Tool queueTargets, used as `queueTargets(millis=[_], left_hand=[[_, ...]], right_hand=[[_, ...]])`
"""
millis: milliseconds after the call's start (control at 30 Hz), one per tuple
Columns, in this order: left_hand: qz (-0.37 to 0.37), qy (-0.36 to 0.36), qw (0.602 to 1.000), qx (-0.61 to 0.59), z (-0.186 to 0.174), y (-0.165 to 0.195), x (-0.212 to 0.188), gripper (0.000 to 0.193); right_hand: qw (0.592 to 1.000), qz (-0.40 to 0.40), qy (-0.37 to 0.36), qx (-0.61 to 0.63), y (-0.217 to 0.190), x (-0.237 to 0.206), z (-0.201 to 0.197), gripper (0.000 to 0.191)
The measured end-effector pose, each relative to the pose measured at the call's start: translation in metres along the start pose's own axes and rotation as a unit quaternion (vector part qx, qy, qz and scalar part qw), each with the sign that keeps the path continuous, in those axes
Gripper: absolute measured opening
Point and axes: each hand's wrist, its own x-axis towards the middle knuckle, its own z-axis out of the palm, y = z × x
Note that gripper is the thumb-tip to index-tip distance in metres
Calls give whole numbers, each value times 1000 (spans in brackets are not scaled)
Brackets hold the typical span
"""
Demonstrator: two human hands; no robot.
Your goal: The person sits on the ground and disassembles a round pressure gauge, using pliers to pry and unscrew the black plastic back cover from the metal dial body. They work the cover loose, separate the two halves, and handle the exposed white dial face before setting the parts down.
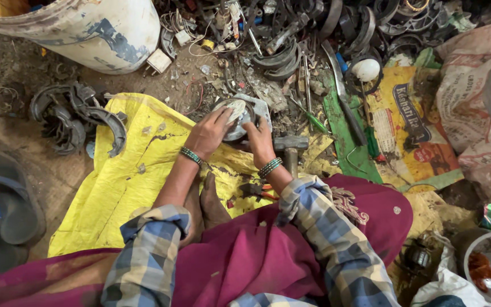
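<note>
Hands meet over a round grey metal part with a pale worn face [238, 116], which sits on the dirt floor at the far edge of a crumpled yellow plastic sheet [126, 187], just beyond the person's bare feet [208, 202]. The left hand [208, 133] lies across the part's left side with fingers curled over its face; the right hand [258, 136] clasps the right rim, fingers closed around it. Both grips rest on bare, probably sharp-edged metal, so a slip could cut a finger or let the part roll off into the scrap. A steel-headed hammer with a wooden handle [290, 149] lies just beside the right wrist, its head touching or nearly touching the hand; a jolt of the forearm could knock it onto the toes. Curved dark brake-shoe pieces [78, 116] lie well apart to the left, near a white, paint-chipped drum [95, 31]. Loose wires and screwdrivers crowd the ground beyond, where a dropped piece would likely be hard to find.
</note>
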Motion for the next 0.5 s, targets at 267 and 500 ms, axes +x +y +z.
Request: queueTargets(millis=[267,500], left_hand=[[-51,48,996,50,9,14,7,26],[-101,67,991,60,-32,35,27,24]], right_hand=[[996,-76,-52,18,4,-6,-2,51],[997,-67,-39,24,-11,-14,3,57]])
